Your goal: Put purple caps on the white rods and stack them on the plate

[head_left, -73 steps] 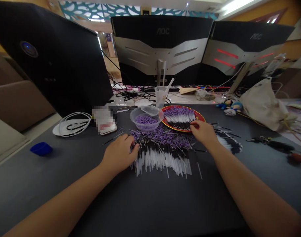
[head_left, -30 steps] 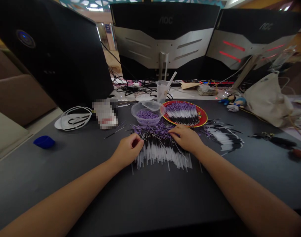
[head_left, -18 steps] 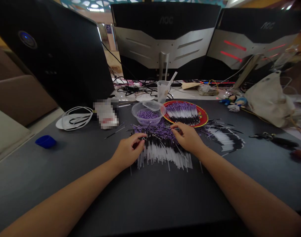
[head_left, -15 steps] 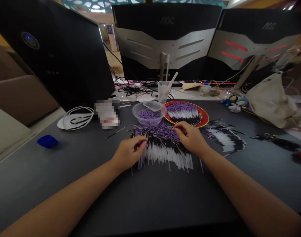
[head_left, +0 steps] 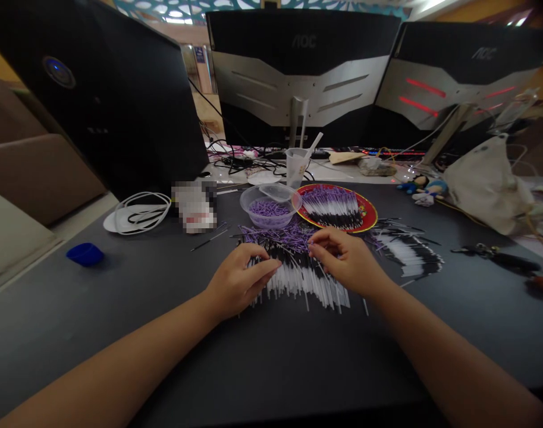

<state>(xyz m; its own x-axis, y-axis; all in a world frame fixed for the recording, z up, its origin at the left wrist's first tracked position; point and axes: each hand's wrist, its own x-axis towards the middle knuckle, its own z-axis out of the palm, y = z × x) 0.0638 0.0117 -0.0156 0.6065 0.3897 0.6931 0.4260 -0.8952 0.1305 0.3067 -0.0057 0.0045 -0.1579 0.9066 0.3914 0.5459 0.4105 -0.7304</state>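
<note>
Thin white-and-black sticks (head_left: 313,285) lie in a dense row at mid desk, with short purple pieces (head_left: 286,238) heaped along their far side. Over the left end of the row is my left hand (head_left: 242,279), its fingers curled and its thumb pressed towards them. My right hand (head_left: 349,261) is pinched above the row's right part. A tiny purple speck shows by its fingertips, too small to name. Behind the heap stands a clear plastic bowl (head_left: 271,221) of purple pieces. Beside it, a red plate (head_left: 368,217) bears sticks with purple ends.
More sticks (head_left: 407,252) lie to the right, near a bunch of keys (head_left: 498,254). A blue cup-like piece (head_left: 85,254) and a white coiled cable (head_left: 140,214) are at left. A plastic cup (head_left: 294,169), monitors (head_left: 302,65), small dolls (head_left: 427,189) and a pale bag (head_left: 480,181) stand behind.
My left hand has shifted slightly right, its thumb now reaching farther over the sticks. My right hand has dropped a little towards me. The camera view has moved slightly.
</note>
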